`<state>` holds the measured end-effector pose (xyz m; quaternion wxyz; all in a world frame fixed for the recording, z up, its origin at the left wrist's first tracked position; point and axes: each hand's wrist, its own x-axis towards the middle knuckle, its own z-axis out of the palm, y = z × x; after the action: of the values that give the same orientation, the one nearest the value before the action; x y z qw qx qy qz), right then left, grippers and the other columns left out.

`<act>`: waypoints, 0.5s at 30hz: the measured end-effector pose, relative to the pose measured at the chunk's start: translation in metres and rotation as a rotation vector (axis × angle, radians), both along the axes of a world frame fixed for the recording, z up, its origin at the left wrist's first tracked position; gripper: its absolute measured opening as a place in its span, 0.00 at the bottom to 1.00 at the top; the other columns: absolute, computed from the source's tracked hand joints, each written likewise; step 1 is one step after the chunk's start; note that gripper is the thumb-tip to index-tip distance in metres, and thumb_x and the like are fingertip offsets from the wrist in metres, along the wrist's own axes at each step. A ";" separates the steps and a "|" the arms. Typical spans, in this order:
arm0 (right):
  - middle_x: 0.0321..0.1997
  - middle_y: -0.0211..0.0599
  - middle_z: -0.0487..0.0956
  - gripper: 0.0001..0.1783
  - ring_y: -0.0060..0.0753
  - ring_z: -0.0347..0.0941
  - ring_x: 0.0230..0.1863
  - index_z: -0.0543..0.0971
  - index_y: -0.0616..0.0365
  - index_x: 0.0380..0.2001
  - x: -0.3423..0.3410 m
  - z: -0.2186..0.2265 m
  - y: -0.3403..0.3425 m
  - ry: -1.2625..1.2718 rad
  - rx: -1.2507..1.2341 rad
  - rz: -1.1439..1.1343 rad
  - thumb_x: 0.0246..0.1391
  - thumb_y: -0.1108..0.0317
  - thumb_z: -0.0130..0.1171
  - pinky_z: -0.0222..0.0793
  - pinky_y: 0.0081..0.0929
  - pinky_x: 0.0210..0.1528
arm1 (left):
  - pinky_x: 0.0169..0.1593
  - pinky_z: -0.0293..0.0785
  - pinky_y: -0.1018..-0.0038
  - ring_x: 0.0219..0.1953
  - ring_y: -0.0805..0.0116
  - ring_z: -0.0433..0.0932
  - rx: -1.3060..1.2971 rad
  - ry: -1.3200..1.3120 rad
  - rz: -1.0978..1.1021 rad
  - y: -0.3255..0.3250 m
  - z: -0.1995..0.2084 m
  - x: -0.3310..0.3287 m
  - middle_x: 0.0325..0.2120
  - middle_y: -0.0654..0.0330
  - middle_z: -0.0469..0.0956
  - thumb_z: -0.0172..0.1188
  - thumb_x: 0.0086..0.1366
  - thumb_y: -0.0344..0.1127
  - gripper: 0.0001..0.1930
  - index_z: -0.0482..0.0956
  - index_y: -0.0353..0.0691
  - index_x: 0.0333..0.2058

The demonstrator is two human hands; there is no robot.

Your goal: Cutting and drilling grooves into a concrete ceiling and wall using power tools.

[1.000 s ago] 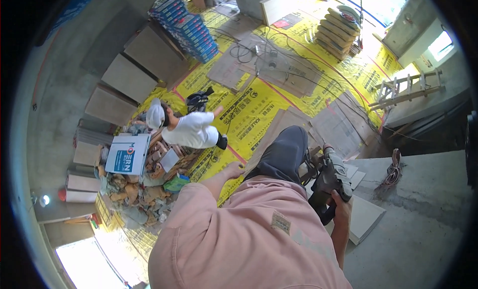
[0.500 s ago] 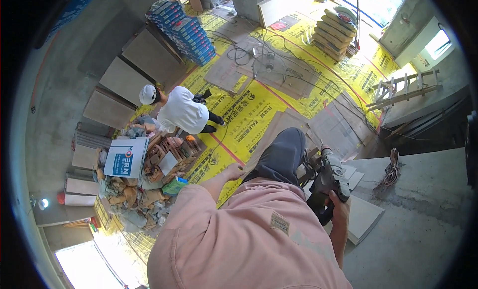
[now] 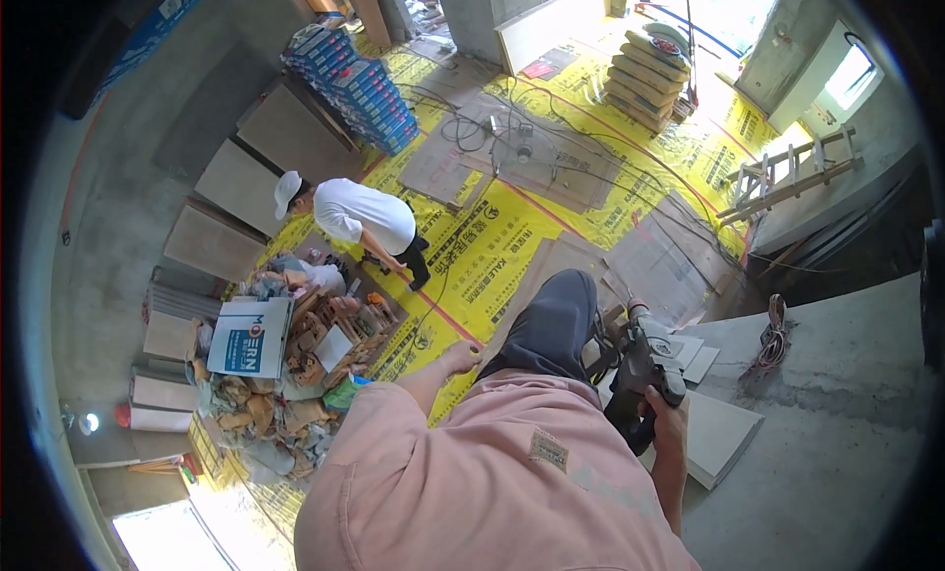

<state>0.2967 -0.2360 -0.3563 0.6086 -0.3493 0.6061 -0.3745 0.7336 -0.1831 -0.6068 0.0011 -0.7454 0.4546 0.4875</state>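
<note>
In my right hand [image 3: 666,420] is the rear handle of a dark rotary hammer drill [image 3: 645,369], its front end pointing away from me. The drill is beside my raised right leg in dark trousers, above some pale boards [image 3: 714,428]. My left hand [image 3: 459,358] hangs left of that leg, over the yellow floor sheeting [image 3: 492,266]. Its fingers look curled closed; a small dark spot shows at their tips, and I cannot make out what, if anything, they hold.
A person in a white shirt and cap [image 3: 364,217] bends near a heap of rubble and bags [image 3: 285,404]. Blue boxes [image 3: 364,94] and filled sacks [image 3: 645,79] stand in stacks. Cables [image 3: 551,103] cross the floor. A wooden ladder [image 3: 787,177] leans right, near a coiled cord [image 3: 775,340].
The person in white has turned and bent, with an arm now reaching down toward the floor. My left hand has lowered slightly; my right hand still grips the rotary hammer drill.
</note>
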 end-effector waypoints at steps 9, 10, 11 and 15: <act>0.26 0.33 0.78 0.12 0.25 0.72 0.23 0.79 0.66 0.37 -0.002 -0.002 0.001 -0.006 0.004 -0.035 0.52 0.70 0.65 0.69 0.26 0.28 | 0.57 0.72 0.66 0.52 0.53 0.78 -0.012 -0.033 -0.061 -0.008 0.010 -0.001 0.48 0.49 0.80 0.64 0.57 0.49 0.24 0.81 0.42 0.49; 0.25 0.33 0.78 0.11 0.25 0.72 0.23 0.79 0.66 0.37 -0.003 -0.004 0.001 0.010 0.007 -0.018 0.52 0.70 0.64 0.69 0.26 0.28 | 0.57 0.72 0.66 0.52 0.53 0.78 -0.013 -0.025 -0.067 -0.010 0.013 -0.002 0.48 0.48 0.80 0.64 0.57 0.49 0.24 0.81 0.42 0.49; 0.25 0.33 0.78 0.11 0.26 0.72 0.23 0.79 0.66 0.37 -0.004 -0.005 0.001 0.027 0.009 0.000 0.52 0.70 0.64 0.69 0.26 0.28 | 0.57 0.72 0.66 0.52 0.53 0.78 -0.014 -0.016 -0.073 -0.010 0.016 -0.003 0.48 0.48 0.80 0.64 0.57 0.49 0.24 0.80 0.42 0.49; 0.25 0.33 0.78 0.11 0.26 0.73 0.23 0.79 0.66 0.37 -0.002 0.000 0.000 0.043 0.020 -0.010 0.51 0.70 0.64 0.69 0.27 0.28 | 0.57 0.72 0.65 0.52 0.53 0.78 -0.008 -0.039 -0.053 -0.009 0.020 -0.006 0.49 0.48 0.79 0.64 0.57 0.49 0.24 0.81 0.42 0.49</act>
<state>0.2949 -0.2358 -0.3559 0.5970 -0.3482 0.6243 -0.3641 0.7271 -0.1926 -0.5869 0.0199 -0.7426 0.4759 0.4708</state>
